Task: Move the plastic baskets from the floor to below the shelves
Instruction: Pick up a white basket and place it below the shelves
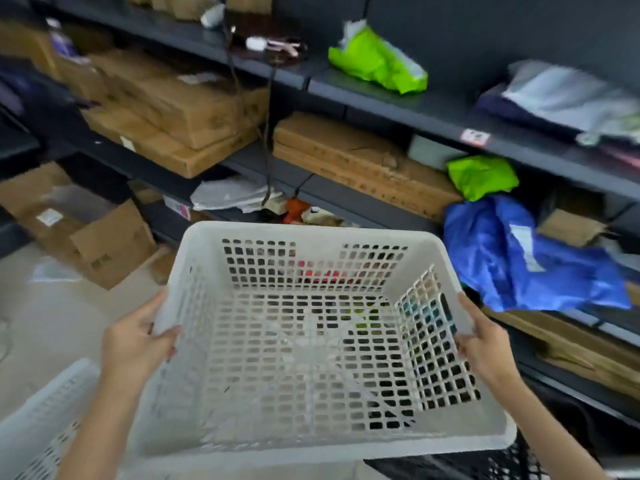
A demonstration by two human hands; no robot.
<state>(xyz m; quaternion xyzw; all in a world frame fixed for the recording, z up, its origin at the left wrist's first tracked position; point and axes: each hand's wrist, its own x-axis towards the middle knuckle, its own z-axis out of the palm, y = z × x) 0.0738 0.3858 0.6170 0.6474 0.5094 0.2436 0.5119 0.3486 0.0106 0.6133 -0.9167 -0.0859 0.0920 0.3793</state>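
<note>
I hold a white perforated plastic basket (311, 233) up in front of me, empty, its open top facing me. My left hand (138, 348) grips its left rim and my right hand (485, 344) grips its right rim. Dark grey shelves (374, 88) stand just beyond the basket. Another white basket (38, 420) sits low at the bottom left. A black basket (485, 462) shows under the held one at the bottom right.
Cardboard boxes (180, 109) fill the shelves and stand on the pale floor (52, 323) at left. Green bags (377, 64) and a blue bag (519, 258) lie on the shelves at right. A cable (268, 133) hangs down the shelf post.
</note>
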